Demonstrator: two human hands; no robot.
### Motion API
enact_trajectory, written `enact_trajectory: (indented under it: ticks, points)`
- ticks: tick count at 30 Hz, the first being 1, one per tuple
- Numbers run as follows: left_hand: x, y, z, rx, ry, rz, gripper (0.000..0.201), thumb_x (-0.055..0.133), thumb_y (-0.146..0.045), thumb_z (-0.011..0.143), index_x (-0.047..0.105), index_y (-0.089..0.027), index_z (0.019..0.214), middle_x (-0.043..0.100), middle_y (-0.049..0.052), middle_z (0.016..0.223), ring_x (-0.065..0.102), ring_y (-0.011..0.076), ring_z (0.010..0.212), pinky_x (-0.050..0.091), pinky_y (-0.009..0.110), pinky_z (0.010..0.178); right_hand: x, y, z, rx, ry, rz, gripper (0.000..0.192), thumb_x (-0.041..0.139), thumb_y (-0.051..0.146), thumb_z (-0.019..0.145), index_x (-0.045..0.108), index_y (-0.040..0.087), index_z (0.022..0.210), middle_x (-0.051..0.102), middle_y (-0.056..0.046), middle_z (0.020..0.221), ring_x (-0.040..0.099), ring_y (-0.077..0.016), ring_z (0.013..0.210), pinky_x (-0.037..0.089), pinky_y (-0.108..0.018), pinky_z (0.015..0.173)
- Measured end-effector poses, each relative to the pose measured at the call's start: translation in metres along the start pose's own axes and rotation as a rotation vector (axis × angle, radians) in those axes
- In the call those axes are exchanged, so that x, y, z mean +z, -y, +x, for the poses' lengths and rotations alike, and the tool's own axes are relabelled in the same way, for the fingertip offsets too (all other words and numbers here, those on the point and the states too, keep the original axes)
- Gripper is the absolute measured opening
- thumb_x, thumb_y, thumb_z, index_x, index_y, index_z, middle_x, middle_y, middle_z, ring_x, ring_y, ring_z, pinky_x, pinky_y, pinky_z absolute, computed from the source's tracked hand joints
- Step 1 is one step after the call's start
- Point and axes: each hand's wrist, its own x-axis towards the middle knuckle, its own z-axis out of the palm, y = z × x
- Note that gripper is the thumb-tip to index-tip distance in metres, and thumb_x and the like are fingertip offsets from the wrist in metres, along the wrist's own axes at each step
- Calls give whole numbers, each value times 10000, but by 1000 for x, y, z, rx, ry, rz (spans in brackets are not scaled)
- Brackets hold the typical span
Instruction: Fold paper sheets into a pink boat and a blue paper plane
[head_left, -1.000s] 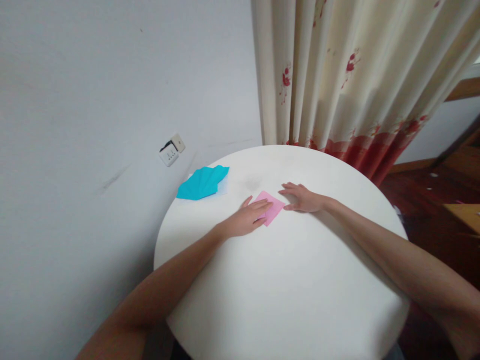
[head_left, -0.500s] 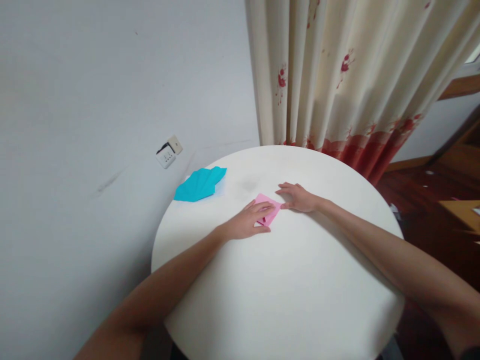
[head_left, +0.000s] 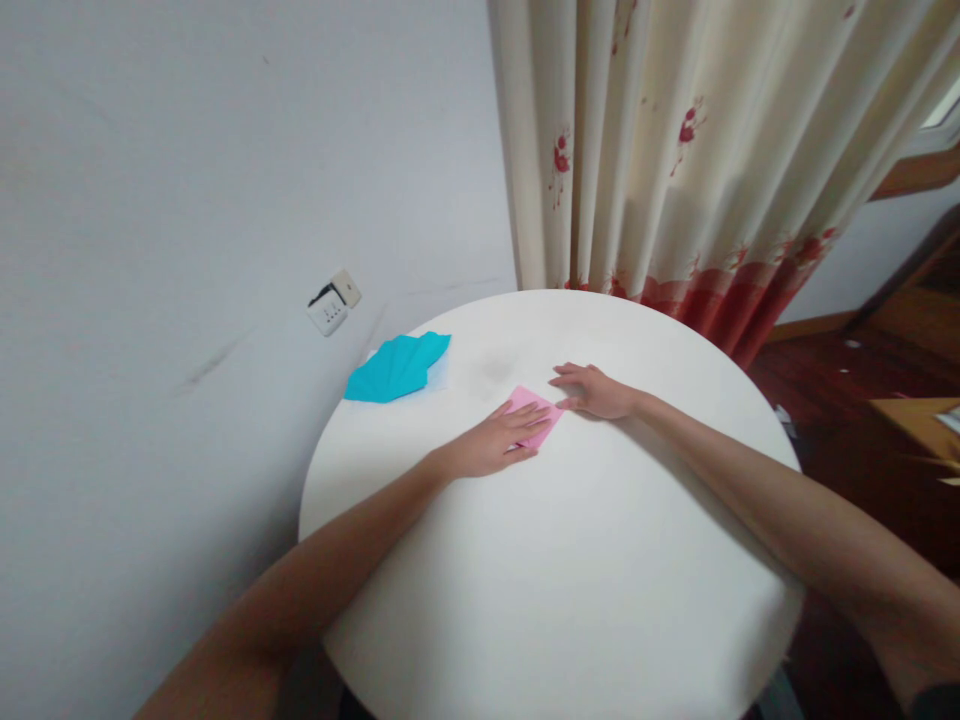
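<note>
A small folded pink paper [head_left: 542,417] lies flat near the middle back of the round white table [head_left: 570,580]. My left hand [head_left: 495,440] lies palm down on it, fingers spread over most of its surface. My right hand [head_left: 594,391] rests flat on the table just to the right, its fingertips touching the paper's right corner. Neither hand grips anything. A turquoise pleated paper [head_left: 397,366] sits apart at the table's back left edge, on a pale sheet.
A grey wall with a white socket [head_left: 330,305] stands close on the left. A cream curtain with red flowers [head_left: 675,160] hangs behind the table. Dark wooden floor and a wooden furniture edge [head_left: 919,420] lie to the right.
My left hand has slid further over the pink paper, which now shows less. My right hand moved slightly left to its corner. The view shifted a little.
</note>
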Motion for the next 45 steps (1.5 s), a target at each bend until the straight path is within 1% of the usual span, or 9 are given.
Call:
enact_trajectory:
  ticks: [3,5,8,10,24,33,39,42,45]
  points:
    - [0,1,0,-11,-5,-12,585,438,-442,1032,230,-361,1573,280,17,1625,194,215,1523,89,467,1243,1,3,2,18,-42,67,403,441,372,1009,647,199,1309,489,-133,1507,427,-247,1415,304,-453,1179]
    - [0,1,0,-20,-3,-24,585,454,-447,1026,248,-364,1567,291,21,1621,203,218,1521,89,475,1241,4,8,3,54,-59,34,389,414,329,1015,647,206,1302,497,-127,1502,417,-245,1420,290,-491,1181]
    - [0,0,0,-34,-2,-43,590,470,-458,1019,256,-374,1563,301,22,1617,210,222,1519,81,488,1238,11,15,3,95,-59,-56,394,447,345,1003,597,239,1352,445,-113,1542,331,-285,1465,211,-627,1169]
    - [0,-1,0,-44,-1,-54,597,476,-464,1016,254,-376,1563,302,23,1616,209,225,1520,71,499,1236,14,19,2,98,-48,-83,420,460,370,999,557,253,1390,407,-107,1568,292,-300,1480,182,-666,1158]
    - [1,0,0,-69,8,-61,596,464,-521,1005,310,-343,1552,324,44,1612,169,248,1531,64,513,1232,13,26,-2,117,-7,-104,548,431,549,987,487,274,1458,333,-103,1609,229,-322,1502,127,-647,1178]
    - [2,3,0,-55,36,-8,606,422,-529,1018,288,-306,1566,308,48,1621,103,245,1542,27,499,1238,13,32,-4,128,14,-132,608,507,519,961,436,236,1494,290,-114,1625,192,-308,1513,117,-648,1179]
    - [2,6,0,-41,65,-49,891,557,-694,872,200,-303,1589,229,73,1646,87,289,1542,-1,529,1232,11,32,0,155,27,-122,577,496,500,971,442,245,1486,294,-100,1625,193,-297,1514,116,-629,1187]
    - [2,7,-1,-47,71,-46,891,545,-704,872,198,-305,1589,225,75,1646,83,292,1542,-8,522,1231,11,30,1,199,2,-97,486,351,396,1030,449,232,1476,340,-93,1607,226,-250,1507,146,-584,1196]
    - [2,6,-1,-54,70,-35,890,549,-702,872,202,-304,1589,225,70,1646,85,281,1542,-6,505,1235,13,32,0,199,-10,-128,518,372,418,1015,435,214,1488,324,-114,1612,215,-269,1510,144,-589,1195]
